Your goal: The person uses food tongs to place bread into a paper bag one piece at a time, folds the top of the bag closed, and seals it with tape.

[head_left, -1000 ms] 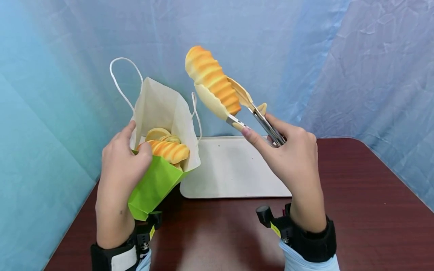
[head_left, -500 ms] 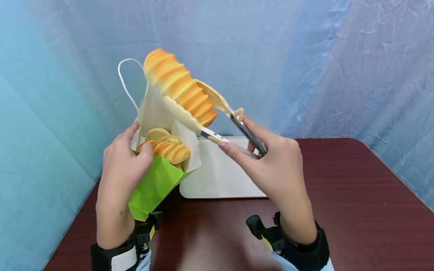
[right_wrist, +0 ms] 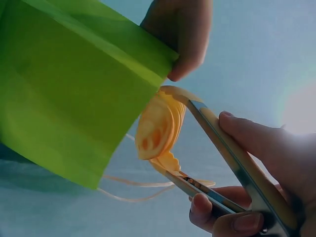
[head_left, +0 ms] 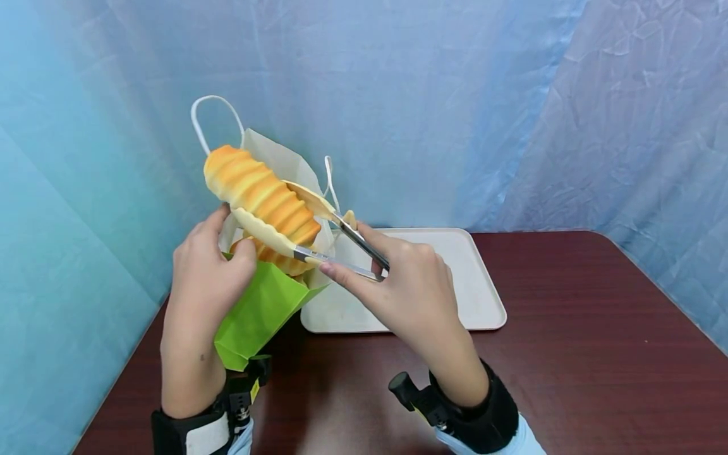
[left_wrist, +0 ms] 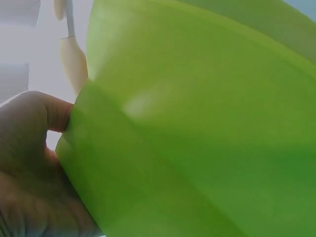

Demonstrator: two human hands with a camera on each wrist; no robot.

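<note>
Right hand point(head_left: 412, 291): fingers curled round the metal tongs point(head_left: 318, 237), squeezing them closed — the cream tips clamp a ridged orange bread roll point(head_left: 261, 196).
Bread roll: up in the air, tilted, right over the mouth of the green paper bag point(head_left: 258, 316), just above another roll point(head_left: 279, 260) already inside.
Left hand point(head_left: 207, 272): thumb and fingers pinch the near rim of the bag, holding the mouth wide — the left wrist view shows the thumb pressed to the green paper.
Bag: tipped toward the person, white lining and white cord handles point(head_left: 213, 120) showing, standing on the dark wooden desk point(head_left: 597, 366).
Tray point(head_left: 478, 297): white, flat on the desk just right of the bag, behind the right hand.
Backdrop: crumpled blue sheet point(head_left: 512, 95).
</note>
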